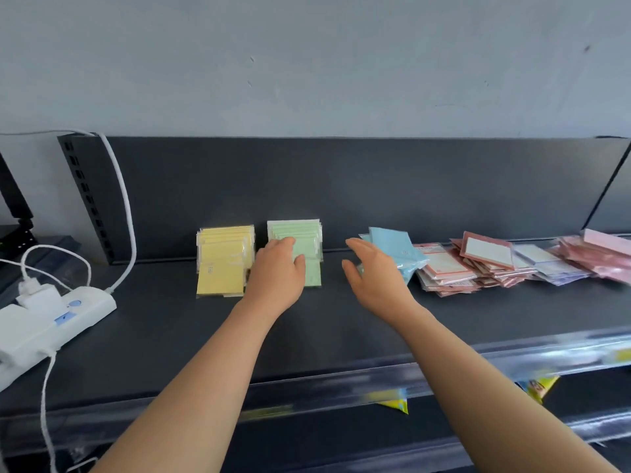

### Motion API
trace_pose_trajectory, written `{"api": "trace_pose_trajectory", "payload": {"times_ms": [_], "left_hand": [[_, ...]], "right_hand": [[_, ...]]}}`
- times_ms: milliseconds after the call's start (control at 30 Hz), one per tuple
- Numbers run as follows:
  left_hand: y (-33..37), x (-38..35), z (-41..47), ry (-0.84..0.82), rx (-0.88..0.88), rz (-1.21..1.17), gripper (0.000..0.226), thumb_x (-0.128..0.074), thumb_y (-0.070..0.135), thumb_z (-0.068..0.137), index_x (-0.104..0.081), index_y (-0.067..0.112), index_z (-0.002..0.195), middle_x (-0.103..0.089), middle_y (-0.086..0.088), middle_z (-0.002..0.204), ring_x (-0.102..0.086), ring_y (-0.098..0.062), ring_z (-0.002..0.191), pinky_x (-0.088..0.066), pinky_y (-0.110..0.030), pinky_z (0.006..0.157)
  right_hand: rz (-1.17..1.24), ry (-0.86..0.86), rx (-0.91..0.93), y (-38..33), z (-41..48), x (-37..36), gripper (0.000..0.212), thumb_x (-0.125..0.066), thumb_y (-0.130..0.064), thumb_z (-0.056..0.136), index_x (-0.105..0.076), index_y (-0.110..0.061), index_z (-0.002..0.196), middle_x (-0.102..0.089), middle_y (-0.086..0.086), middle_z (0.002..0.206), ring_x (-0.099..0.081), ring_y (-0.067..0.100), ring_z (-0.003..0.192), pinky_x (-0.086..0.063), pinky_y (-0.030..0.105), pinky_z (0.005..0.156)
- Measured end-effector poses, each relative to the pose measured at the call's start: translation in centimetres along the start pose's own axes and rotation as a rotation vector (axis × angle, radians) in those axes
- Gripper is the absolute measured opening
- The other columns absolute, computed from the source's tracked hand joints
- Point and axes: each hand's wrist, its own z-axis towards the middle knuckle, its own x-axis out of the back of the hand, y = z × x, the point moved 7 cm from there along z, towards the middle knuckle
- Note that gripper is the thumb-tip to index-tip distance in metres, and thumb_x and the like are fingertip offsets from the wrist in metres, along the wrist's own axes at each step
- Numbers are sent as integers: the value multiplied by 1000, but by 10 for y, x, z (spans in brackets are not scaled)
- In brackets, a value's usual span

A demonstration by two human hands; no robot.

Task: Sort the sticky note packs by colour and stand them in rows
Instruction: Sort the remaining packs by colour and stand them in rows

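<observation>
A row of yellow sticky note packs [223, 259] stands on the dark shelf [170, 329], leaning back. Right beside it stands a row of green packs [304, 238]. My left hand [278, 268] rests on the front of the green row, fingers curled over the packs. Blue packs [397, 249] lie in a loose pile to the right. My right hand [374, 271] hovers just left of the blue pile with fingers spread, holding nothing that I can see.
Red-bordered packs [478, 264], pale lilac packs [543, 264] and pink packs [601, 254] lie heaped along the shelf's right part. A white power strip [58, 319] with plugged cables sits at the left. The shelf's front edge carries a clear price rail [375, 380].
</observation>
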Motion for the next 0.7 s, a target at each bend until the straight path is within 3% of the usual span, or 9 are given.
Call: {"api": "trace_pose_trajectory", "payload": {"times_ms": [100,167,233,267,367,433,500,600,700], "left_hand": [[25,-13,-4,-50,-6,-70,43,-43,27,101,-44,9,140,-53,-6,134,-48,-24,124,-39,-33,98],[42,-25,-4,-121,25,-144,37,-43,29,101,-50,12,133,-61,-2,120,-53,-22,114,-38,-28,89],[54,-40,2,-158,70,-201,15,-43,31,101,-51,18,102,-53,6,81,-50,-19,87,-36,-28,77],[59,-47,6,-160,95,-215,19,-42,33,100,-44,18,87,-42,7,70,-43,-17,75,-34,-28,69],[69,-71,20,-222,206,-218,40,-40,39,99,-32,16,67,-33,2,66,-32,-15,58,-25,-30,53],[71,-90,28,-299,320,-245,42,-38,45,98,-50,11,77,-44,-1,74,-41,-16,63,-31,-30,56],[70,-110,34,-378,440,-323,55,-38,54,95,-59,8,113,-59,-6,104,-55,-22,88,-45,-32,74],[69,-130,41,-446,575,-466,57,-43,64,90,-58,18,120,-60,-5,120,-58,-24,106,-51,-40,93],[66,-137,46,-444,639,-528,53,-57,64,83,-63,20,112,-63,-3,115,-60,-22,102,-52,-34,82]], "right_hand": [[-32,72,-70,26,-5,31,40,-46,-19,99,-49,-8,138,-49,7,143,-44,23,131,-30,25,104],[-47,90,-164,48,-6,51,41,-45,-22,100,-47,-8,139,-47,9,144,-43,24,132,-30,29,106],[-31,85,-256,72,-4,65,45,-46,-26,99,-45,-8,141,-46,10,145,-42,25,133,-32,31,106],[-32,69,-290,83,-1,68,47,-46,-28,99,-44,-8,141,-46,10,145,-42,26,133,-33,32,105],[-31,9,-339,108,13,71,42,-48,-31,97,-55,-7,130,-57,10,132,-50,30,123,-40,34,95],[10,-38,-345,119,24,67,26,-50,-32,93,-63,-10,89,-64,5,87,-57,29,92,-42,33,71],[22,-99,-343,126,33,61,33,-54,-33,90,-46,-12,65,-48,-1,62,-49,22,65,-33,30,53],[18,-196,-329,133,44,57,41,-59,-34,88,-39,-14,58,-41,-2,55,-38,15,51,-29,29,48],[44,-305,-316,138,48,56,37,-60,-35,88,-46,-12,63,-41,-2,55,-38,14,50,-30,28,49]]}}
